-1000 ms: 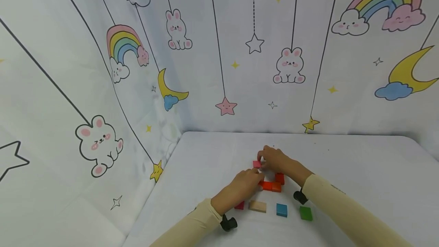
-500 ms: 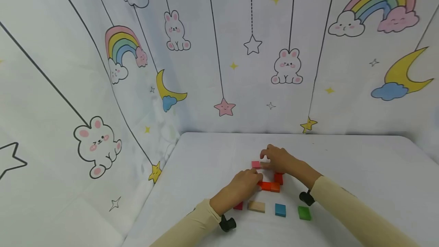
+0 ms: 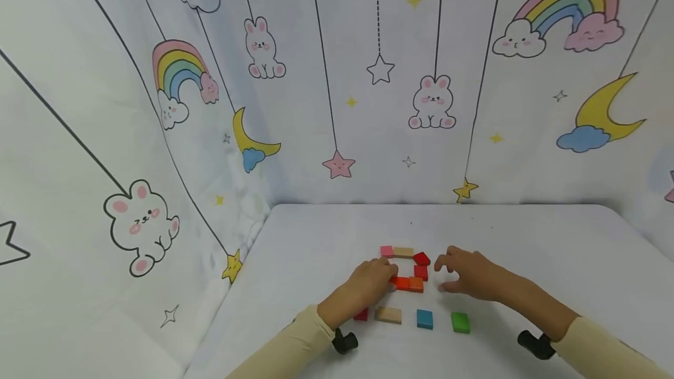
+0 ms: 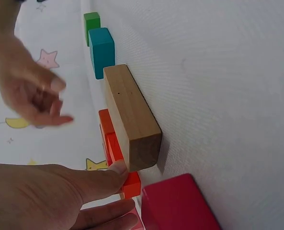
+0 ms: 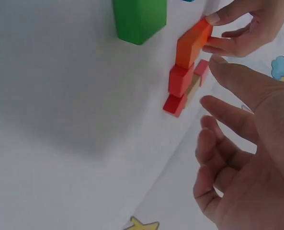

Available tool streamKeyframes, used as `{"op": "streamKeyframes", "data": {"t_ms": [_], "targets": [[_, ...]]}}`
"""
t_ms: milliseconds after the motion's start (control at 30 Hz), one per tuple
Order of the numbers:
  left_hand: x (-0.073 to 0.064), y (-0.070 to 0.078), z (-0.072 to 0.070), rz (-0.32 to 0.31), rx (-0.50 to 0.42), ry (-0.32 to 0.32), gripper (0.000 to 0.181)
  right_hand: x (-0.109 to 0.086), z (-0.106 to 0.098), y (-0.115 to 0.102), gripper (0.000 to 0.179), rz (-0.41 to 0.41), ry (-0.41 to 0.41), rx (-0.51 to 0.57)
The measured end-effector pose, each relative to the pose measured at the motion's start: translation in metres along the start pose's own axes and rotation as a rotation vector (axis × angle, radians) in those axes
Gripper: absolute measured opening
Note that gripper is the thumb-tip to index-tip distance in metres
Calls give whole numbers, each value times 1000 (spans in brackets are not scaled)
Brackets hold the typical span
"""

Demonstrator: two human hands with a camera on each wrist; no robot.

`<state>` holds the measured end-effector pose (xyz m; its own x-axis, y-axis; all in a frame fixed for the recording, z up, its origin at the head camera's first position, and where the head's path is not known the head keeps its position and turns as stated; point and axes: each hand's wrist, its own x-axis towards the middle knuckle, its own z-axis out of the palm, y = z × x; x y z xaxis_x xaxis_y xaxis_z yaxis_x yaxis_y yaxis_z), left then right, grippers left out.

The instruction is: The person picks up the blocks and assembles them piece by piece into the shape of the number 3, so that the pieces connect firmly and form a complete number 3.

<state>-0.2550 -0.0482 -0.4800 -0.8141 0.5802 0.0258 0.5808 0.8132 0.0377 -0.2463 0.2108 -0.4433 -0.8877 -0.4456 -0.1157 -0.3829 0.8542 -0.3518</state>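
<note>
My left hand (image 3: 365, 286) pinches the left end of an orange-red block (image 3: 402, 283) between thumb and fingers. That block butts against an orange block (image 3: 416, 285). Above them stand a red square block (image 3: 420, 272) and a red angular block (image 3: 422, 258). A wooden block (image 3: 403, 252) and a pink block (image 3: 387, 251) carry the line leftward along the top. My right hand (image 3: 471, 274) hovers to the right of this curve, fingers apart and bent, holding nothing; the right wrist view shows a gap between its fingertips (image 5: 210, 100) and the blocks.
Nearer the body lie a dark red block (image 3: 361, 314) partly behind the left wrist, a wooden block (image 3: 388, 315), a blue block (image 3: 425, 319) and a green block (image 3: 460, 322). A printed curtain (image 3: 295, 133) hangs behind the white table (image 3: 526, 250).
My right hand has drawn away to the right and toward me from the top of the block curve, uncovering the wooden and red angular blocks. My left hand has stayed at the orange-red block.
</note>
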Motion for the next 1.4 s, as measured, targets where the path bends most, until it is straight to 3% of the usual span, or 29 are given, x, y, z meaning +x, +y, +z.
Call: {"op": "streamKeyframes", "data": {"t_ms": [133,300,600,800,1400], "targets": [[0,0,-1,-12,-7,-13,25,-24,10,11,40,65,-68,34],[1,0,0,-17,-5,-16,26,-48,21,19,38,102,-78,46],[3,-2,5,-7,-3,-6,26,-64,27,14,35,122,-63,78],[2,-3,3,-12,-3,-10,25,-62,33,11,31,69,-25,14],[1,0,3,-17,-6,-13,25,-28,41,-7,30,105,26,-16]]}}
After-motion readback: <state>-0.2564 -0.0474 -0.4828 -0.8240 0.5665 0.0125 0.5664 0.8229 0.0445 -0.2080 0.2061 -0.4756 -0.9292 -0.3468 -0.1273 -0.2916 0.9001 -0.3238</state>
